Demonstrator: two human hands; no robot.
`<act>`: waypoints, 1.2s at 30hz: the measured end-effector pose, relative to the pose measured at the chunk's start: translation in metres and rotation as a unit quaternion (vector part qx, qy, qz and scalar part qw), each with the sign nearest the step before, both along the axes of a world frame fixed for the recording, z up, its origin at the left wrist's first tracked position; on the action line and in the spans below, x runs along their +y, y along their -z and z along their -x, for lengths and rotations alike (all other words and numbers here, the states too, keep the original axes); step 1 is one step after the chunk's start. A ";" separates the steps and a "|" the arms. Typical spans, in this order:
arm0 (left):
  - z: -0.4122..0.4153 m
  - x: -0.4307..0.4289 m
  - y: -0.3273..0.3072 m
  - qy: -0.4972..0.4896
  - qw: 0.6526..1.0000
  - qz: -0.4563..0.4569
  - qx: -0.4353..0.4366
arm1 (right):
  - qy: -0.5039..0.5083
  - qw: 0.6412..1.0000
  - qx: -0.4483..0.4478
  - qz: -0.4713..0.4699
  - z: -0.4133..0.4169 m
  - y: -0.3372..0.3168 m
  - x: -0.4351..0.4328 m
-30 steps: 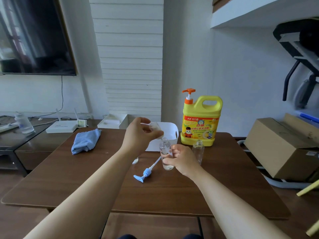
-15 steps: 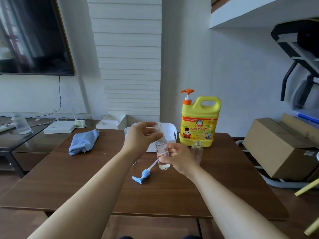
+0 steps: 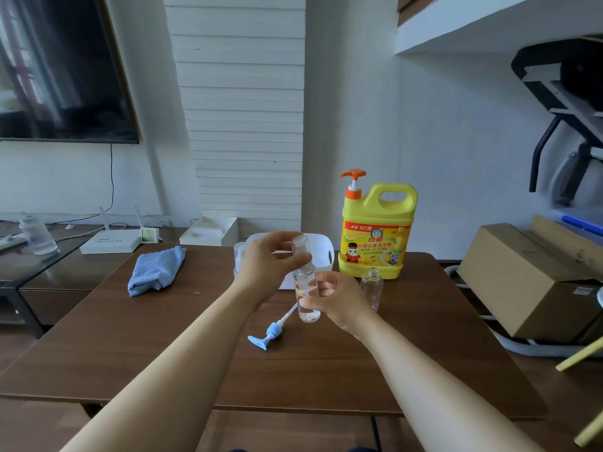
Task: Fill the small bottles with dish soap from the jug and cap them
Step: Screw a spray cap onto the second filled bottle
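Dark wooden bench (image 3: 326, 370) at frame centre, yellow plastic jug (image 3: 375, 243) behind: the right hand (image 3: 339, 301) grips the small clear plastic bottle (image 3: 306, 288), the left hand (image 3: 267, 262) pinches its clear cap (image 3: 301, 247), best seated square before twisting.

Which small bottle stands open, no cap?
The clear bottle beside the yellow jug, untouched: bare neck. The held bottle has a cap at its top.
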State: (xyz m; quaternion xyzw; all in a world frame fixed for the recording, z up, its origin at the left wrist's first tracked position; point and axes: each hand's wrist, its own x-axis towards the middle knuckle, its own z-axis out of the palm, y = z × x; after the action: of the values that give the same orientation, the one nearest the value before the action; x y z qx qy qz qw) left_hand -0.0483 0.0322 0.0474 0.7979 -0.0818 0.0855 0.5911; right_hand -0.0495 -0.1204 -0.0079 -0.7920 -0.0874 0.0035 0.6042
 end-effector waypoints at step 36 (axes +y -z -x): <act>-0.006 -0.002 0.001 0.044 0.998 -0.016 -0.042 | -0.013 1.000 0.002 -0.009 -0.007 0.000 -0.004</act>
State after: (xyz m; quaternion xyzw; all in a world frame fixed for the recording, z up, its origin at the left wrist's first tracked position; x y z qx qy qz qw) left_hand -0.0418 0.0301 0.0463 0.7987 -0.1430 0.0912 0.5774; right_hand -0.0427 -0.1246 -0.0081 -0.7850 -0.0970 0.0123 0.6117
